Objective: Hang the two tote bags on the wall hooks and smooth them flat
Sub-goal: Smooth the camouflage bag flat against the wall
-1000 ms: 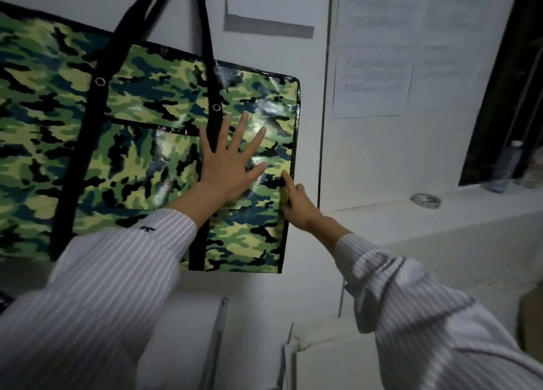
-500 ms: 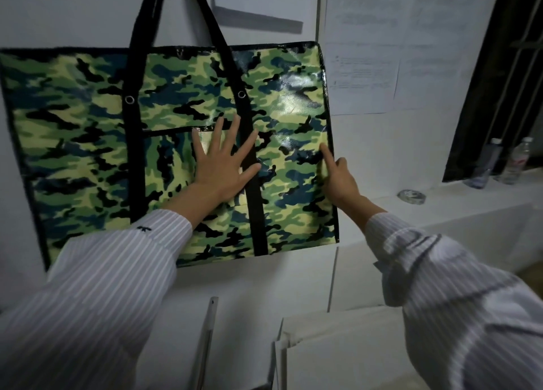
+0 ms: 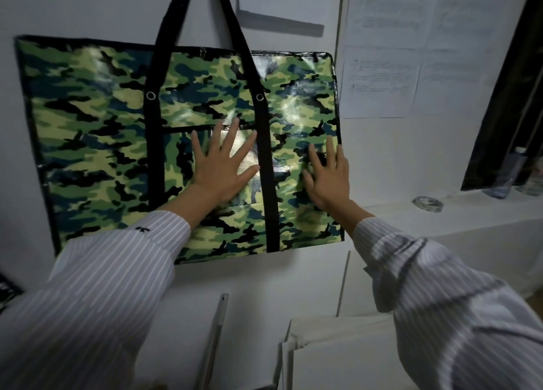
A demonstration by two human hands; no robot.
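A large green camouflage tote bag (image 3: 97, 131) with black trim hangs flat against the white wall by its two black straps (image 3: 235, 34), which run up out of the frame; the hook is hidden. My left hand (image 3: 220, 166) presses flat on the bag's front pocket, fingers spread. My right hand (image 3: 329, 175) lies flat on the bag near its right edge, fingers straight. Only one tote bag is in view.
Papers (image 3: 382, 81) are stuck on the wall to the right of the bag. A white ledge (image 3: 470, 219) at the right carries a tape roll (image 3: 427, 204) and plastic bottles (image 3: 508, 172). White boards (image 3: 338, 360) lean below.
The bag now hangs level and sits further into view. My right hand moved from pinching the bag's right edge to lying flat on its face. My left hand stayed pressed on the pocket.
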